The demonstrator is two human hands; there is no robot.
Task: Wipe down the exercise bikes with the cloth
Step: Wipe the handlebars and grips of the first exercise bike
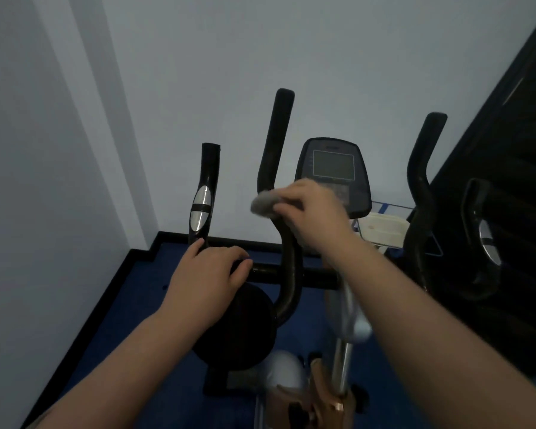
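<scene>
Grey cloth [262,203], bunched in the right hand [314,209], presses against the exercise bike's [291,274] curved black handlebar [276,134] — likely mid-wipe — while the left hand [211,274] closes around the lower crossbar [310,275], seemingly steadying the frame beside the console [333,168]

Looks like a small home gym corner or workout room, though it's pretty dim. There's an exercise bike [291,267] with a console screen [333,168] and tall handlebars [276,134], parked on blue carpet [130,311] against plain white walls [291,51].
</scene>
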